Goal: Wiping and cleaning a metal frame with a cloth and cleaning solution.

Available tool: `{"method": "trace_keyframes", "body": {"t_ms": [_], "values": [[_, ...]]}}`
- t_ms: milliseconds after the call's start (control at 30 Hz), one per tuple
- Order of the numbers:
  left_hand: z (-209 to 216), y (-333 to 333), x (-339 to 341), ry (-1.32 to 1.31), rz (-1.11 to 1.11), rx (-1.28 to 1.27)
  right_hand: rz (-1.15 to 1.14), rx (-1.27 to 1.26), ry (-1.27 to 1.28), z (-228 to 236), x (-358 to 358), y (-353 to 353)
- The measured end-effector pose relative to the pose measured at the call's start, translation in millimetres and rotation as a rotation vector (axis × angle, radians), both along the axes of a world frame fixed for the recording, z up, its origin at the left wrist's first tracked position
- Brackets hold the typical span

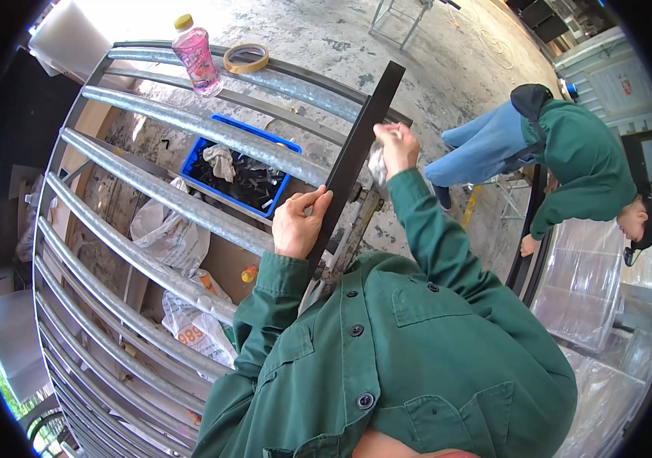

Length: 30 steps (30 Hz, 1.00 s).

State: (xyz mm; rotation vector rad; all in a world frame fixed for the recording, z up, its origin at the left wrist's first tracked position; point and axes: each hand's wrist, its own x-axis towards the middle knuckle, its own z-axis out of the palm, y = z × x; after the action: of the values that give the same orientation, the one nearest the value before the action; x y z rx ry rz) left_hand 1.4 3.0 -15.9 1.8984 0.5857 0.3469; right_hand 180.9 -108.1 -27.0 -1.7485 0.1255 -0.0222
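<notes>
A long black flat bar (pixel 364 133) lies slantwise across the end of a rack of grey metal tubes (pixel 181 126). My left hand (pixel 299 224) is closed at the bar's left edge, with thumb and fingertips pinching it. On the bar's other side, my right hand (pixel 398 149) is closed round a crumpled white rag (pixel 377 163), close beside the bar. Part of the rag is hidden by my fingers. Below my hands, a worn metal frame piece (pixel 353 229) shows under the bar.
A bottle of pink liquid (pixel 198 61) and a roll of tape (pixel 246 58) rest on the far tubes. Beneath the rack sit a blue crate (pixel 242 204) of black pieces and white bags (pixel 173 229). At right, a co-worker (pixel 570 153) bends over another dark bar beside plastic-wrapped stacks (pixel 578 282).
</notes>
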Motion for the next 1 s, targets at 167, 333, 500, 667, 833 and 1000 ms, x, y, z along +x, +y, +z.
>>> {"method": "trace_keyframes", "body": {"t_ms": [167, 333, 500, 667, 833, 1000], "values": [[6, -1, 2, 0.025, -0.01, 0.049, 0.013, 0.258, 0.119, 11, 13, 0], [4, 0, 1, 0.034, 0.011, -0.004, 0.018, 0.322, 0.175, 11, 11, 3], [8, -2, 1, 0.023, 0.02, 0.011, -0.09, 0.263, 0.243, 12, 19, 8], [5, -2, 1, -0.003, 0.013, 0.035, -0.092, 0.241, 0.197, 15, 70, 12], [3, 0, -1, 0.024, 0.028, 0.021, -0.056, 0.205, 0.26, 3, 43, 7], [6, -3, -2, -0.013, 0.028, 0.061, -0.103, 0.211, 0.205, 16, 54, 12]]}}
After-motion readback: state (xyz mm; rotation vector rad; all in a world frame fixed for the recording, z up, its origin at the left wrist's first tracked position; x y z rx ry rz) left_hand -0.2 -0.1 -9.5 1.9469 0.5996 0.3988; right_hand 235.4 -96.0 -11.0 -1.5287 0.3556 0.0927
